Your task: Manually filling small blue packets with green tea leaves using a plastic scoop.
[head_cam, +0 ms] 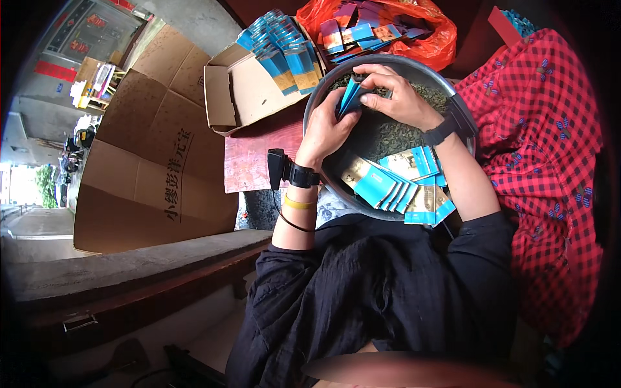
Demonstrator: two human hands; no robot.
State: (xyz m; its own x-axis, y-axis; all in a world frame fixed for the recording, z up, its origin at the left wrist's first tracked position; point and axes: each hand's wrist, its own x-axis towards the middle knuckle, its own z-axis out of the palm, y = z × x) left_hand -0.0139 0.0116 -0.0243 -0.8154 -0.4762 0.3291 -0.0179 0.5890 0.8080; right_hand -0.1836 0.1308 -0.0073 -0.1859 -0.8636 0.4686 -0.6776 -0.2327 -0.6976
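Note:
A small blue packet (349, 96) is tilted upright over a round metal basin (310, 102). My left hand (326, 127) grips its lower part between thumb and fingers. At the packet's upper right edge, the thumb and fingertips of my right hand (399, 99) hold on; something small and dark shows by those fingertips, too unclear to name. Dried green leaves, looking like tea (395, 138), lie in the basin below both hands. Several blue-and-gold packets (383, 186) are fanned across the basin's near rim, close to my right forearm.
An open cardboard box (257, 109) with rows of blue-and-gold packets (286, 53) stands on a red tabletop (262, 162). Behind the basin, a red plastic bag (436, 34) holds more packets. A large printed cardboard sheet (145, 160) rises at left; red-and-black checked cloth (538, 131) drapes at right.

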